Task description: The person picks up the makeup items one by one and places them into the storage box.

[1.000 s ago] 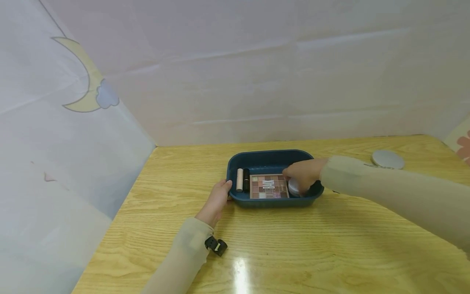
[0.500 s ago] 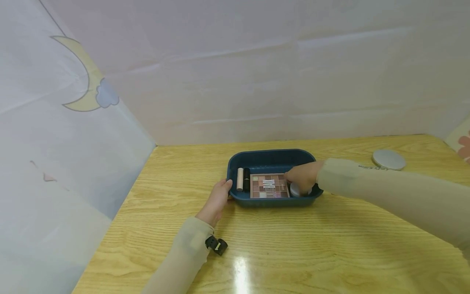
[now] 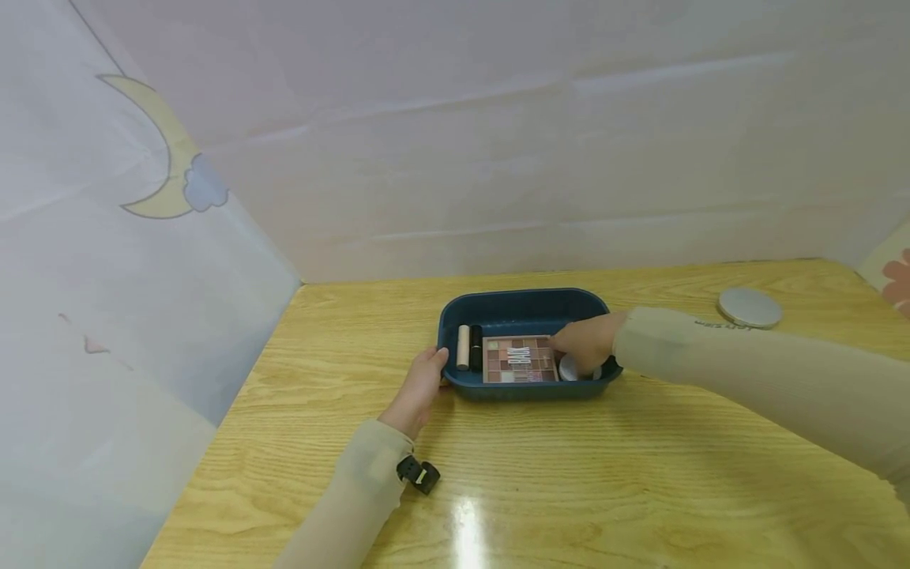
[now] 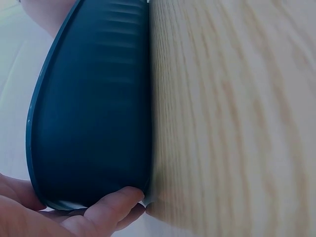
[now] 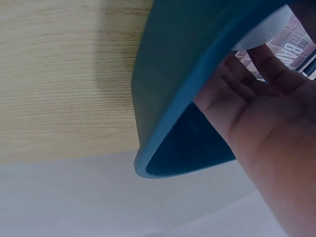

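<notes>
A dark blue tray (image 3: 526, 392) stands on the wooden table. My left hand (image 3: 419, 387) grips its left end, thumb at the rim and fingers against the outer wall, as the left wrist view shows. Inside, from left to right, lie a pale pink tube (image 3: 464, 348), a black lipstick-like tube (image 3: 476, 348) and an eyeshadow palette (image 3: 512, 363). My right hand (image 3: 588, 341) reaches over the right end of the tray and holds a round white container (image 3: 569, 369) beside the palette. The hand covers much of that container; its fingertips are partly visible in the right wrist view.
A flat round silver tin (image 3: 750, 307) lies on the table (image 3: 540, 482) at the back right. Pale cloth (image 3: 455, 158) hangs behind the table and along its left side. A black band (image 3: 418, 474) is on the left wrist.
The right hand has shifted slightly within the tray's right end, and the round container sits a touch flatter beside the palette. The left hand keeps its place on the rim.
</notes>
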The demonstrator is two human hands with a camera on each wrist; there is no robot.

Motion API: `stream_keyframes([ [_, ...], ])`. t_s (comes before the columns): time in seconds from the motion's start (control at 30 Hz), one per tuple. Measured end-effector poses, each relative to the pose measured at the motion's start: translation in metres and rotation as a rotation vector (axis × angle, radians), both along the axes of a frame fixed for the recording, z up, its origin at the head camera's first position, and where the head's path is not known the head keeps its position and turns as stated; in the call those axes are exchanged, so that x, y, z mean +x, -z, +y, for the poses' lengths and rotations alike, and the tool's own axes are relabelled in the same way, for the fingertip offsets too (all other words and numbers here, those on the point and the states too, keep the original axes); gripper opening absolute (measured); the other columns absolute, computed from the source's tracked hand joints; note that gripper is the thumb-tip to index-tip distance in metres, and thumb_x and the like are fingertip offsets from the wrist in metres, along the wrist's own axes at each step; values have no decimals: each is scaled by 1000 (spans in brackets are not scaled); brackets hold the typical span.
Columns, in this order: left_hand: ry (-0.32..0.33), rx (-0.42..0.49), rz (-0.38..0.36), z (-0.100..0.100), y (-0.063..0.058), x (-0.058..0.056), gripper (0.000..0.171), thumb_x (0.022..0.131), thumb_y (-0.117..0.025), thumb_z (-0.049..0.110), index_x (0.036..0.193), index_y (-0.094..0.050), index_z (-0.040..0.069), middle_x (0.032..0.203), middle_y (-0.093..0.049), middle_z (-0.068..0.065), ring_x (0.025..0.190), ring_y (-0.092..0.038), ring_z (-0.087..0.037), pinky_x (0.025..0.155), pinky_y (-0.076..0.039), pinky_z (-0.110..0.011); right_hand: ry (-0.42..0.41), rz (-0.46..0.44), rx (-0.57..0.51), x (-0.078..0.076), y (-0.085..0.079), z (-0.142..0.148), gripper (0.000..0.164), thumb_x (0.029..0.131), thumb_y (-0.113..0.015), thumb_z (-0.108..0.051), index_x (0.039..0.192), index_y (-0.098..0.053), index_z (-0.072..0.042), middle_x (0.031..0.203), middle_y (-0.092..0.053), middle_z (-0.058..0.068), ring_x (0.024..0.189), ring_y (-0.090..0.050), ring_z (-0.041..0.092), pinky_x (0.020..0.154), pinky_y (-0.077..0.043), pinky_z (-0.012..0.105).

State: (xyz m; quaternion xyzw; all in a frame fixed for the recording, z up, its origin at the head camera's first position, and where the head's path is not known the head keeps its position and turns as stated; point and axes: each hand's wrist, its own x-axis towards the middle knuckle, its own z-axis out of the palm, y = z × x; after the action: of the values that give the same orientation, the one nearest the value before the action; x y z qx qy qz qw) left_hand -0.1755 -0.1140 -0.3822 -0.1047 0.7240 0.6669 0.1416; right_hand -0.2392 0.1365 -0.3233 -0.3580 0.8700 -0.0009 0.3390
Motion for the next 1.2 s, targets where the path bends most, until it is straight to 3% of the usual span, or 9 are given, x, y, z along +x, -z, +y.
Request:
stream_keyframes([
  [0.37,-3,-11,-15,-2,0,-1,50,108,-29,22,149,-29,-5,154,-28,-23,142,-25,-38,110,-27,-53,8,-7,4,1,-1,-2,36,90,-61,4,125,-57,-1,118,-60,11,99,-56,20,80,-49,37],
  [0.53,-17,-22,-17,-3,1,-1,51,108,-30,22,150,-26,-6,154,-26,-24,142,-21,-39,111,-25,-55,51,44,-19,1,-3,1,45,87,-71,-6,129,-55,0,124,-60,15,102,-58,22,79,-49,37],
  [0.63,-20,-25,-25,-4,2,-1,52,108,-30,23,151,-24,-6,155,-24,-24,143,-19,-39,111,-23,-56,69,84,-58,0,-8,5,54,85,-76,-13,131,-54,1,126,-59,18,110,-58,30,85,-50,42],
  [0.77,-16,-19,-24,-5,3,-2,52,108,-30,24,151,-24,-5,155,-24,-24,143,-20,-39,111,-24,-56,69,122,-139,1,-15,14,52,86,-76,-13,130,-53,4,126,-58,20,113,-56,37,88,-50,46],
  [1.07,-16,-16,-5,-6,1,-3,50,108,-29,22,150,-27,-6,153,-28,-25,141,-24,-38,109,-29,-53,86,205,-283,8,-23,28,43,87,-73,-9,125,-57,4,117,-60,19,104,-59,35,84,-51,45],
  [1.2,-17,-7,1,-6,2,-3,50,108,-29,21,149,-28,-7,152,-29,-25,141,-26,-38,108,-30,-53,104,225,-338,12,-23,33,43,88,-72,-8,126,-57,4,120,-60,20,108,-58,36,86,-50,46],
])
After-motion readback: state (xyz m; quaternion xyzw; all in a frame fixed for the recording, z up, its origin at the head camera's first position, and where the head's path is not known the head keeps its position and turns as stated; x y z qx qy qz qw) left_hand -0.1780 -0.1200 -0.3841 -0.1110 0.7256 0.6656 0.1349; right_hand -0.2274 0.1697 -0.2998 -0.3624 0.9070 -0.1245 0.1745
